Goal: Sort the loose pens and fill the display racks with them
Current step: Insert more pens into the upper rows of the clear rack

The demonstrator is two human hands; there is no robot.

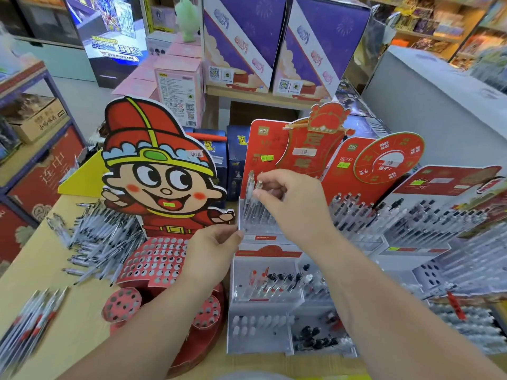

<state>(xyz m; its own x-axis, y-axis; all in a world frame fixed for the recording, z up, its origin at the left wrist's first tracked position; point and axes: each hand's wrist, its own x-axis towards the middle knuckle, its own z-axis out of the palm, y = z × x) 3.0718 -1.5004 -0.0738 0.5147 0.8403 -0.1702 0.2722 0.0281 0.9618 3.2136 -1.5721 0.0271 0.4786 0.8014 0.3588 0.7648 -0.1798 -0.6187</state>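
My right hand (290,198) pinches the top of a clear pen (258,187) standing in the red-backed display rack (260,149) at centre. My left hand (214,250) holds the left edge of that rack's clear tier between thumb and fingers. A heap of loose white and black pens (104,239) lies on the wooden table at the left. A smaller bundle of red and black pens (33,322) lies at the lower left. The cartoon cardboard rack (159,171) has a red holed base with no pens in it.
More red racks filled with pens (411,220) stand to the right. A lower clear tray (263,286) holds a few pens and loose caps. Boxes (178,86) and purple cartons (247,42) stand behind. A grey counter (439,105) is at the right.
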